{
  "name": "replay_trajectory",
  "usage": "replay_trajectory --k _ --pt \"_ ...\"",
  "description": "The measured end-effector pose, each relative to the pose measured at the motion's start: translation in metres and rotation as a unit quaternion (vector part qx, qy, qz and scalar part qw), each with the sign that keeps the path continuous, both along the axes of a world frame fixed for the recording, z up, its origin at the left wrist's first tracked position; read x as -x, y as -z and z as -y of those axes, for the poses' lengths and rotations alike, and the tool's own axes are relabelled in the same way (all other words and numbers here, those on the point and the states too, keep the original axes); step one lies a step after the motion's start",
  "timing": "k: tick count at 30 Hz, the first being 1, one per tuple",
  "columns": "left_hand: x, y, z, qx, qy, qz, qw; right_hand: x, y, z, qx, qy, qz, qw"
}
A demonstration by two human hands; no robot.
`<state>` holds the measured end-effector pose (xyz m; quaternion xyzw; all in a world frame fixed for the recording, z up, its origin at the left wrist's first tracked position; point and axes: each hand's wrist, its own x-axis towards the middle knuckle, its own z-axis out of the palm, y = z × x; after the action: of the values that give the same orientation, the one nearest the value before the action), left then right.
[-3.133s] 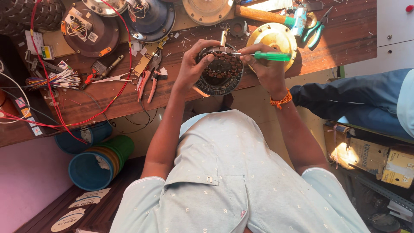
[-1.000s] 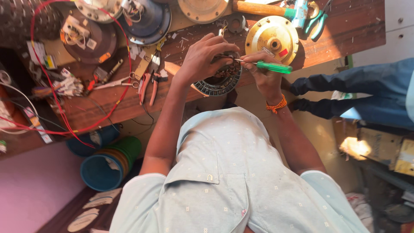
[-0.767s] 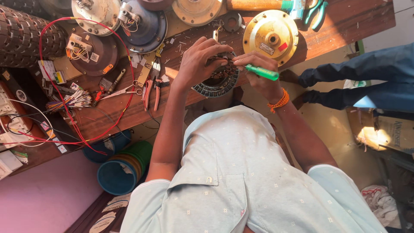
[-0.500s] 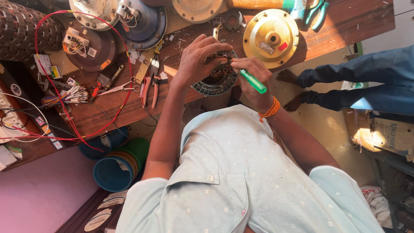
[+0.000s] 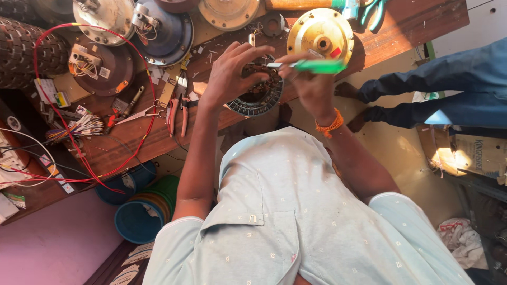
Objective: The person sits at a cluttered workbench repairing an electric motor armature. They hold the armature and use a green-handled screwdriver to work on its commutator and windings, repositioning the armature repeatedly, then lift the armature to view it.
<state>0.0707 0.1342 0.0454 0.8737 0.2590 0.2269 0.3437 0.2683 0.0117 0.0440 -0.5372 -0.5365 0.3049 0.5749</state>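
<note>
Cardboard box (image 5: 478, 153): brown, printed, on the floor at right.
Red sticker (image 5: 336, 52): small, on the yellow round motor cover (image 5: 319, 34).

Screwdriver (image 5: 317, 66) blurred — stator (image 5: 259, 95) half-hidden.

A wooden counter (image 5: 406, 26) carries a yellow round motor cover (image 5: 320, 34), a blue round housing (image 5: 168, 32), a silver one (image 5: 104, 20) beside it and a dark brown one (image 5: 103, 67) with wires on top. Red-handled pliers (image 5: 176, 108) lie near scissors (image 5: 138, 113). A red wire (image 5: 79, 153) loops across the counter's left part. Below the counter stand stacked buckets (image 5: 140, 219). At the right are another person's legs in blue trousers (image 5: 449, 87), and a cardboard box (image 5: 470, 153)
</note>
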Motion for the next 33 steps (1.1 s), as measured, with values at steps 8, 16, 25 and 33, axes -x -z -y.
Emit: replay_trajectory --k 8,16,25,33 --pt "-0.002 -0.02 -0.012 -0.096 0.12 -0.131 0.979 -0.034 0.023 0.013 0.045 0.037 -0.195 0.979" --pt "-0.015 -0.039 -0.012 -0.207 0.171 -0.215 0.939 -0.051 0.035 0.036 0.087 0.093 -0.22 0.967" --pt "0.025 -0.006 0.071 -0.166 -0.081 -0.019 0.983 -0.053 0.049 0.033 0.2 0.048 -0.058 0.977" --pt "-0.005 0.056 0.086 -0.146 -0.258 0.104 0.949 -0.038 0.063 0.021 0.285 -0.116 -0.229 0.924"
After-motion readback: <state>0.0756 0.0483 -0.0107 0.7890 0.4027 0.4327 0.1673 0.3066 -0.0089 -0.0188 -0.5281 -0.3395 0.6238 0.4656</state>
